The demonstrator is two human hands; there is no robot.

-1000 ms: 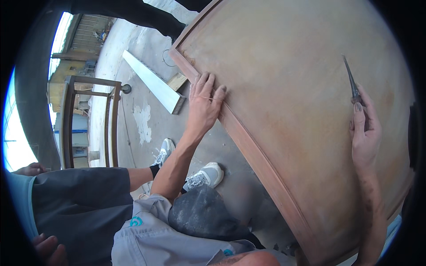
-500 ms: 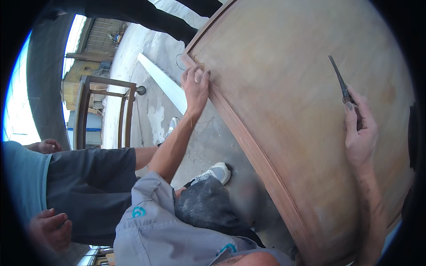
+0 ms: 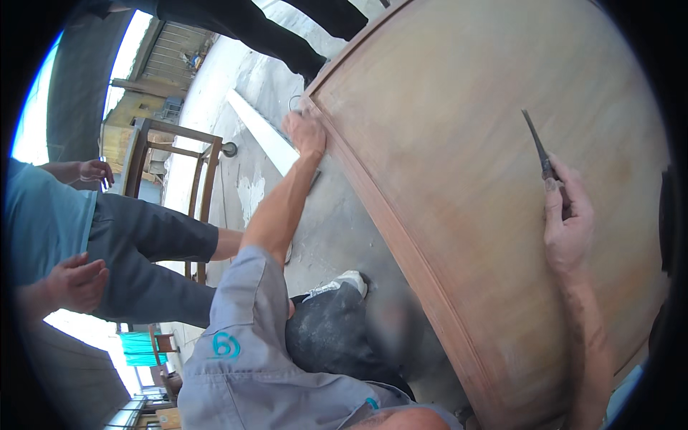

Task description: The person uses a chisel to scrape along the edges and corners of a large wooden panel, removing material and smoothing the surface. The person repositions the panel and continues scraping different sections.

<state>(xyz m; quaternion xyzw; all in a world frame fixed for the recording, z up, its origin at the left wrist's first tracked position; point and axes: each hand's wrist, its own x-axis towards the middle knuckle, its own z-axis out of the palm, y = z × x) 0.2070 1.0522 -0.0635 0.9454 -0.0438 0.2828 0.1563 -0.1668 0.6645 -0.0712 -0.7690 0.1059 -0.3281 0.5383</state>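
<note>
A large wooden panel with a raised reddish-brown edge frame lies in front of me, its surface blotched tan. My left hand is at the frame's far left corner, just outside the edge. Its fingers are curled in, and what they hold, if anything, is hidden. By those fingers a thin dark wire loop shows. My right hand is over the panel's right part, closed around a slim dark knife-like tool. The narrow end of the tool points away from me.
At my left stands a person in a teal shirt and dark shorts, both hands showing. Another person's dark trouser legs are beyond the panel's corner. A long white board lies on the concrete floor. Behind is a wheeled wooden frame.
My left hand has moved outward from the corner's top to its outer side. The right hand with the tool has shifted slightly left and nearer. The person at my left has raised their hands.
</note>
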